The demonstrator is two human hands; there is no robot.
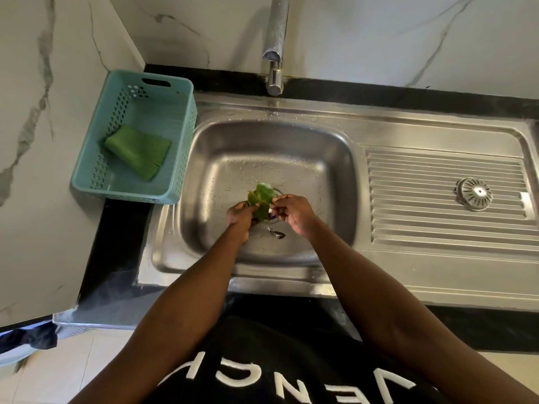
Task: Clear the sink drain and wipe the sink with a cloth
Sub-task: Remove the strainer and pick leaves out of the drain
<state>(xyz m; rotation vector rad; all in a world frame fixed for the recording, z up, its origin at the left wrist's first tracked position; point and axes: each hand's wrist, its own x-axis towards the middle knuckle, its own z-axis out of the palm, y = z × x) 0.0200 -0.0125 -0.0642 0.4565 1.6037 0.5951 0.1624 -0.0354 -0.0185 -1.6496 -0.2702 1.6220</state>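
Over the drain [275,218], at basin centre, left hand [240,214] and right hand [293,212] pinch green leaves [261,199]; drain-clearing step. Next: lift debris out, then fetch cloth [137,151] at nine o'clock.

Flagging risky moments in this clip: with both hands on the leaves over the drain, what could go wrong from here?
1. The leaves, held between the left hand and right hand right over the drain, could tear or slip, and pieces might fall back in.
2. The dark scrap lying on the wet sink floor near the drain could get missed or washed down.
3. The strainer sits on the drainboard, so the drain looks unguarded.
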